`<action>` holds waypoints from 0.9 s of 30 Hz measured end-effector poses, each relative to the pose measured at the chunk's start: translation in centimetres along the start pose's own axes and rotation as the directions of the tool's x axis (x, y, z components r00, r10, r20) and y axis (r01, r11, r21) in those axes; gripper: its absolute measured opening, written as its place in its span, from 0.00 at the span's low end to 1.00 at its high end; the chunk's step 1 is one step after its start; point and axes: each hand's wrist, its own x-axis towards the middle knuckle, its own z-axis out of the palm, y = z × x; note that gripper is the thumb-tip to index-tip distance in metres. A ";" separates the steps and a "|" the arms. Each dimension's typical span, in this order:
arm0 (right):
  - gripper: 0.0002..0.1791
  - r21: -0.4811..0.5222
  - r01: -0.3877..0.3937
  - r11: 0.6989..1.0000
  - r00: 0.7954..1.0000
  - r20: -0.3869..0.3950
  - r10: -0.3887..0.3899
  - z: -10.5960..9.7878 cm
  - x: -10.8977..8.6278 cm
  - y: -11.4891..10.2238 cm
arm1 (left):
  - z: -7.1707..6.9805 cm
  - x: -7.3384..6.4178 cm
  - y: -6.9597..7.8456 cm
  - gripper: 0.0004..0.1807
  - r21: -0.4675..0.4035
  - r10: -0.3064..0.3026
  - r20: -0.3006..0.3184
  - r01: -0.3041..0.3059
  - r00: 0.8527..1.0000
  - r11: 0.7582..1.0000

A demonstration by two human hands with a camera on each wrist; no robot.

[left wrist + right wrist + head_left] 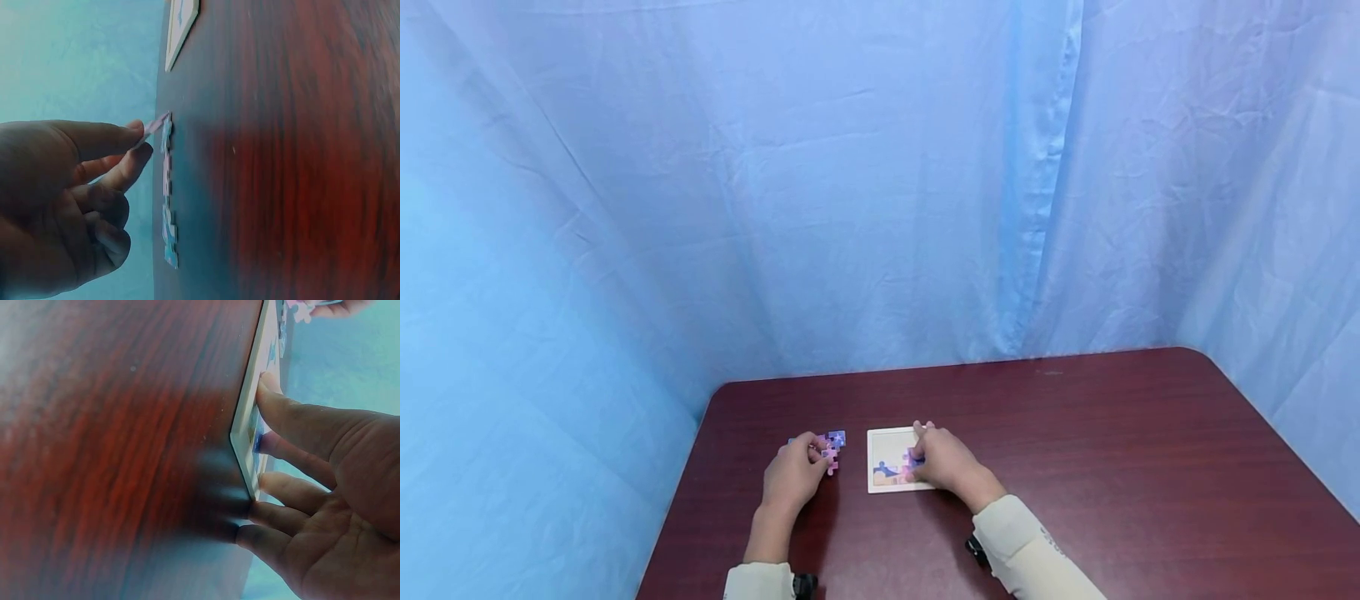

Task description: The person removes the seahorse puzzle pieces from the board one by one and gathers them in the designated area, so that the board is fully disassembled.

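My left hand (792,475) pinches a pink jigsaw piece (154,127) between thumb and fingertips, just over several loose jigsaw pieces (837,437) lying on the table. To their right lies a shallow puzzle tray (870,462) with a pale rim, where pink, blue and cream pieces (886,473) fill part of the near side. On the tray's right part rests my right hand (951,463). Its thumb (270,387) and index finger press the pieces and the tray, while the other fingers spread over the rim and onto the table. The fingers hide some pieces there.
The dark reddish wooden table (1112,467) has rounded far corners. Blue curtains (865,183) hang close behind it and along both sides. A black wrist strap (806,586) shows at the left sleeve, and another (976,550) at the right sleeve.
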 end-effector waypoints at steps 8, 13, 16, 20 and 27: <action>0.17 -0.002 0.002 1.000 1.000 0.001 -0.002 0.0 0.0 -0.1 | -0.4 0.1 -1.0 0.06 0.061 -0.013 -0.002 0.013 1.000 0.998; 0.18 0.000 -0.003 1.000 1.000 0.002 0.003 0.0 0.0 -0.1 | -0.7 0.2 -1.3 0.06 0.073 -0.043 0.006 0.043 0.999 0.996; 0.18 0.002 -0.003 1.000 1.000 0.003 0.003 0.0 -0.1 -0.1 | -0.8 0.3 -1.4 0.06 0.076 -0.058 0.010 0.057 0.998 0.995; 0.18 0.003 -0.003 1.000 1.000 0.001 0.003 0.0 -0.2 -0.1 | -0.8 0.2 -1.6 0.11 0.074 -0.064 0.000 0.064 0.998 0.995; 0.19 0.006 0.004 1.000 1.000 -0.008 -0.004 0.0 -0.4 -0.1 | -0.8 -0.1 -1.1 0.17 0.064 -0.039 -0.021 0.041 0.999 0.997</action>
